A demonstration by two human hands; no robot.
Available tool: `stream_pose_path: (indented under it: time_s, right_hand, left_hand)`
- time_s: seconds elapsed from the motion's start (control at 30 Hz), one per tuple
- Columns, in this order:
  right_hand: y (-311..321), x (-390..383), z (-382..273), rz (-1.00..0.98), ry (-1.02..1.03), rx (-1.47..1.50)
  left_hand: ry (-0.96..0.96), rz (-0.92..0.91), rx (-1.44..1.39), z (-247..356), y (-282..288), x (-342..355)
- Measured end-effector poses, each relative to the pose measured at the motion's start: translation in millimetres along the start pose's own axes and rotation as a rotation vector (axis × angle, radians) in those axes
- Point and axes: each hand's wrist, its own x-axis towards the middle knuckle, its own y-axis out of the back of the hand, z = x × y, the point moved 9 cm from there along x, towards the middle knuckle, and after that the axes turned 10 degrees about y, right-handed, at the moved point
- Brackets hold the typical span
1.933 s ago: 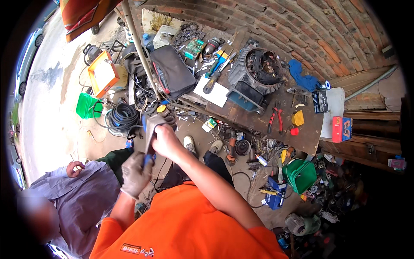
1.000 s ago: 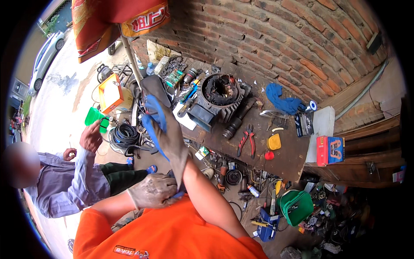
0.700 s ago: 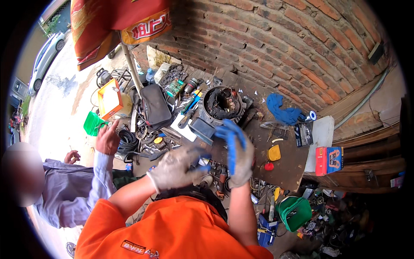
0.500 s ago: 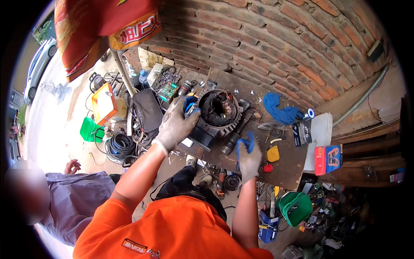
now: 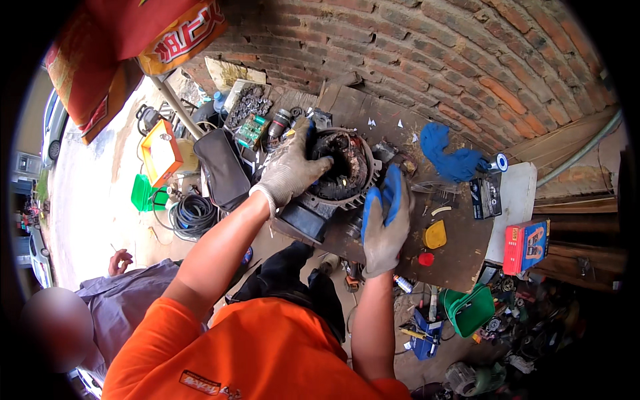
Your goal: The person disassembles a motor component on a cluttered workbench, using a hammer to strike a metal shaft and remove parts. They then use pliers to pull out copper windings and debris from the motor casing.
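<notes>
A finned metal motor housing (image 5: 347, 201) with a blackened, burnt-looking inside stands on the wooden bench, its box-shaped part (image 5: 300, 220) toward me. My left hand (image 5: 290, 172), in a grey glove with blue palm, grips the housing's left rim, thumb over the opening. My right hand (image 5: 387, 223), gloved alike, is at the housing's lower right with fingers extended and apart; whether it touches the metal is unclear. A blue cloth (image 5: 447, 153), a yellow object (image 5: 435, 233) and a small red cap (image 5: 426, 259) lie to the right.
A black bag (image 5: 223, 170), circuit board (image 5: 251, 131), coiled hose (image 5: 193, 217) and orange box (image 5: 162, 153) are left. A brick wall (image 5: 467, 60) backs the bench (image 5: 460, 253). A person (image 5: 130, 293) is at lower left. A green bucket (image 5: 467, 313) stands among clutter on the floor.
Both gloved hands have moved from being worked on at my body up to the housing; the left now grips its rim. I am nearer the bench; the other person's raised hand has lowered.
</notes>
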Motion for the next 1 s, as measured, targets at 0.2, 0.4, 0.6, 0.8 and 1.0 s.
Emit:
stream_pose_path:
  time_s: [0.2, 0.4, 0.6, 0.8, 1.0]
  right_hand:
    - [-17.2, 39.3, 0.2, -0.312, 0.164, -0.295]
    - [-25.5, 37.8, -8.4, -0.66, 0.177, -0.407]
    - [-40.0, 57.3, -9.8, -0.903, 0.369, -0.641]
    - [-48.7, 70.3, -7.7, -1.006, 0.454, -0.617]
    - [-41.0, 64.1, 1.2, -0.819, 0.445, -0.458]
  left_hand:
    - [0.011, 0.01, -0.065, 2.1, 2.0, -13.5]
    - [-0.116, -0.014, -0.254, -19.2, 13.0, -46.6]
    - [-0.233, -0.079, 0.031, 9.6, 16.2, -70.9]
    - [-0.283, -0.131, 0.329, 22.9, -3.8, -67.3]
    - [-0.276, -0.082, 0.252, 15.6, -6.7, -65.5]
